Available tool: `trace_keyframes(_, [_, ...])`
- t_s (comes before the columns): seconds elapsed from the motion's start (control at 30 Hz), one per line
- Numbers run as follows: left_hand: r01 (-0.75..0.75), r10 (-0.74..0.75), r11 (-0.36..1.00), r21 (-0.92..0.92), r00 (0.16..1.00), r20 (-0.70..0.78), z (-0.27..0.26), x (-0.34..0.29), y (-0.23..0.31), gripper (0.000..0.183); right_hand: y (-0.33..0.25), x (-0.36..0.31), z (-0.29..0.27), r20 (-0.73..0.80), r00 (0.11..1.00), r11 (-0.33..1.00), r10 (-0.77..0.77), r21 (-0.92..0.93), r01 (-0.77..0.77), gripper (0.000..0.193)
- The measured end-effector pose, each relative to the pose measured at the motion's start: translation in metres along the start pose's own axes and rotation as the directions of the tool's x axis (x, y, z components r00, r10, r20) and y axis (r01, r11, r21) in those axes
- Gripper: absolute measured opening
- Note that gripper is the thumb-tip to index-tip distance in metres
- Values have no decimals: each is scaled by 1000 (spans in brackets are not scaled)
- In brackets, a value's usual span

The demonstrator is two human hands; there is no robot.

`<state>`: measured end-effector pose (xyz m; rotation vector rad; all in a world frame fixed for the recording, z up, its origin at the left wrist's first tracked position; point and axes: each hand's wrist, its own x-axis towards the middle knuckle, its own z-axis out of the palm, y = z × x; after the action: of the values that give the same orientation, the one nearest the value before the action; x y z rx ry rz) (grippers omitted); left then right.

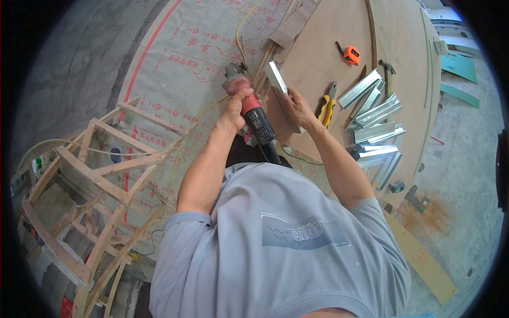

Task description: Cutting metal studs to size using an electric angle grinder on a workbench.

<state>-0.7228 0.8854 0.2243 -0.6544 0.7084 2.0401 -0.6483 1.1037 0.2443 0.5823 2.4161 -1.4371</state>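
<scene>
My left hand (237,110) is closed around the red and black body of an angle grinder (258,123). The grinder's head points away from me, and its disc cannot be made out clearly. Between the fingers of my right hand (300,109) is a short silver metal channel (275,78), tilted with its far end toward the upper left, just right of the grinder. Pliers with yellow and black handles (328,104) lie to the right of that hand. Beyond them, several cut metal channels (377,112) are piled loosely on the plywood board (318,58).
An orange tape measure (351,55) and a hammer (389,80) rest on the board. Wood offcuts (293,27) lie along its left edge. To my left stands a wooden frame (111,186). A yellow cord (208,108) crosses the printed floor sheet (183,47). Green boards (459,68) lie far right.
</scene>
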Motion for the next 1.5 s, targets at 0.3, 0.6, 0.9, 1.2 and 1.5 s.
trace_keyframes(0.3, [78, -73, 991, 112, 996, -47, 4, 41, 1, 38, -7, -7, 11, -126, 992, 1000, 1, -4, -2, 39])
trace_keyframes(0.6, [85, -81, 978, 191, 996, -28, 17, 24, 7, 34, -7, -5, 13, -124, 992, 998, 39, 46, -34, 36])
trace_keyframes(0.9, [-7, 0, 965, 263, 1000, 26, 53, -18, 20, 34, -1, -3, 9, -106, 994, 990, 40, 142, -25, 36])
trace_keyframes(1.2, [46, -33, 976, 215, 997, -63, 27, 15, 19, 35, 2, -3, 14, -113, 994, 986, -1, 168, 20, 36])
trace_keyframes(1.5, [85, -103, 969, 233, 992, 68, 41, -2, 35, 26, -1, 0, 10, -94, 996, 968, 4, 250, 20, 35])
